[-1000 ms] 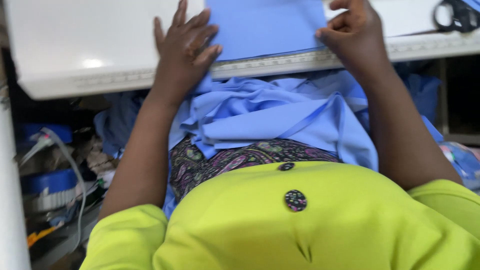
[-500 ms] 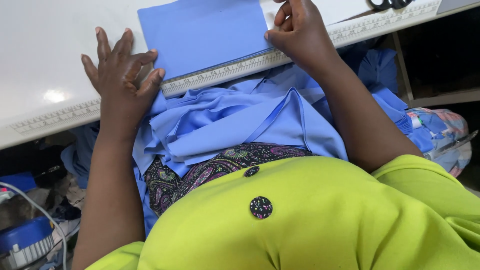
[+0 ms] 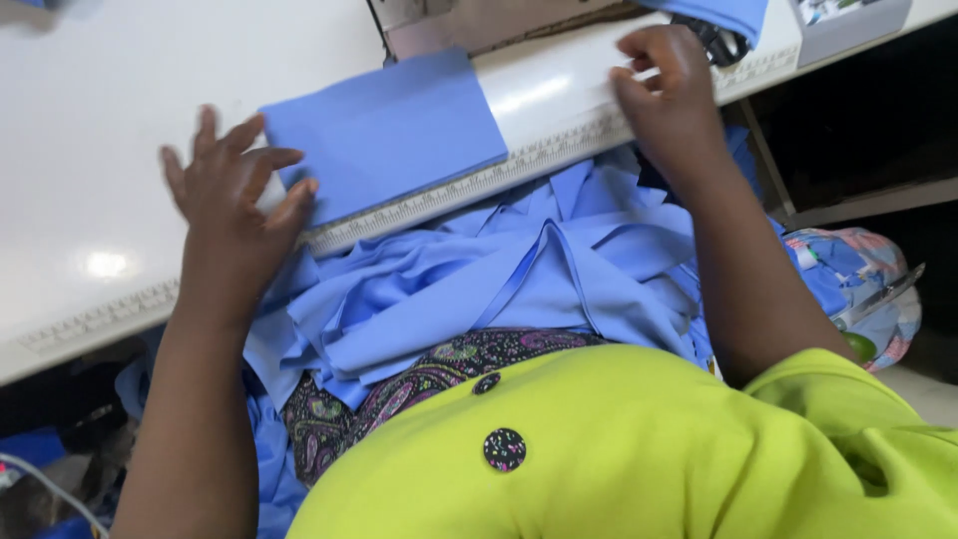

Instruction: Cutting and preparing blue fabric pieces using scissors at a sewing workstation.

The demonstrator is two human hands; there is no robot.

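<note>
- Head view, looking down past a lime-green top (image 3: 639,449) with two dark buttons, to a white work table (image 3: 90,150).
- Left hand (image 3: 235,215): fingers spread and loose, palm down, gripping nothing; fingertips rest against the left edge of the folded blue fabric piece (image 3: 384,130).
- Folded blue fabric piece: flat rectangle, lying on the table top, its lower edge close to the printed ruler strip (image 3: 469,185) along the table's front edge.
- Right hand (image 3: 669,95): fingers curled at the table's front edge, well right of the folded piece; whether it grips anything cannot be told.
- Loose blue cloth pile (image 3: 499,289): crumpled in the lap below the table edge, between both forearms.
- Patterned dark garment (image 3: 399,389): showing under the pile.
- Second blue cloth (image 3: 718,12): at the top edge, beyond the right hand.
</note>
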